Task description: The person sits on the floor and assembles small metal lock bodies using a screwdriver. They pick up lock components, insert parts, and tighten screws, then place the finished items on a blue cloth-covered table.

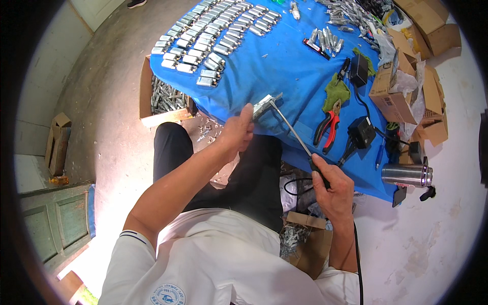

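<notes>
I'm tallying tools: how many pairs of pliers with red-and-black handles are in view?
1. The pliers lie on the blue tablecloth, jaws by the green rag, above the right hand in the picture. Others could be hidden under the rag or in the cardboard boxes.

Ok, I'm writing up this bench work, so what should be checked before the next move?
1. Left hand grips the silver metal part: ok.
2. Right hand holds the long-shafted tool by its handle: ok.
3. Tool tip properly seated: cannot tell, too small to see.
4. Red-and-black pliers apart from the shaft: ok.
5. Steel flask well away from the table's edge: not ok.
</notes>
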### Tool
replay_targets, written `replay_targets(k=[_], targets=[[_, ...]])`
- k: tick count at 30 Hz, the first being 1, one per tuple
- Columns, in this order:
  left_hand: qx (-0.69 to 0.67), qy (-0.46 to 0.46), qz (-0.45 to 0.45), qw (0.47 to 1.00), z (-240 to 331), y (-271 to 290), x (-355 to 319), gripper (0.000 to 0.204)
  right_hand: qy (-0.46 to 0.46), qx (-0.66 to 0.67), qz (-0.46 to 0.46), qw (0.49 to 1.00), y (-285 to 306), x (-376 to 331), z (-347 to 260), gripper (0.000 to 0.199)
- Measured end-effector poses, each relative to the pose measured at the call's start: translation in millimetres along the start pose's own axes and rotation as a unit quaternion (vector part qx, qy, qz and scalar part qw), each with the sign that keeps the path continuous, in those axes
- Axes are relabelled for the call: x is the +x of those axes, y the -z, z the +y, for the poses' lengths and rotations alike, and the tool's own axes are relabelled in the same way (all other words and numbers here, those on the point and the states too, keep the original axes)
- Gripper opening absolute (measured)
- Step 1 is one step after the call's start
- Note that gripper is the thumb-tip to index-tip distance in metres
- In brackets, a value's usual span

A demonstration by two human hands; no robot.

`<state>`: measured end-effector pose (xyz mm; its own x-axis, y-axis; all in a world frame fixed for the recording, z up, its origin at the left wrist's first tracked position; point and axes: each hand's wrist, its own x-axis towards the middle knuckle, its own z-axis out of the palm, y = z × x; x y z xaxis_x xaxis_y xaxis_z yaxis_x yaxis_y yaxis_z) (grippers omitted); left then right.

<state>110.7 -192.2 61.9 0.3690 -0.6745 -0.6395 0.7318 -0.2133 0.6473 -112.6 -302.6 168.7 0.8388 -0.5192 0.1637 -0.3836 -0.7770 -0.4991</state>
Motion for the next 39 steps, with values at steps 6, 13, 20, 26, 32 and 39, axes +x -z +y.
replay_targets(k=[6,13,20,26,32,39], targets=[[-0.007,0.003,0.002,1.000,-1,-1,1,0.060,0.019,-0.031,0.000,0.999,2,4,-3,0.036],[0.009,-0.001,0.000,1.000,-1,1,0,0.056,0.045,-0.068,-0.070,0.994,30,31,-11,0.035],[0.012,-0.008,0.035,0.999,4,-5,-2,0.061,0.033,-0.038,-0.137,0.989,47,59,-5,0.035],[0.015,-0.015,0.044,0.999,5,-5,-1,0.061,0.024,0.033,-0.149,0.988,41,64,7,0.035],[0.019,-0.015,0.047,0.999,6,-5,0,0.059,-0.215,0.204,-0.273,0.915,55,87,15,0.033],[0.022,-0.005,0.032,0.999,9,-2,-3,0.058,0.104,-0.082,-0.104,0.986,28,52,1,0.036]])
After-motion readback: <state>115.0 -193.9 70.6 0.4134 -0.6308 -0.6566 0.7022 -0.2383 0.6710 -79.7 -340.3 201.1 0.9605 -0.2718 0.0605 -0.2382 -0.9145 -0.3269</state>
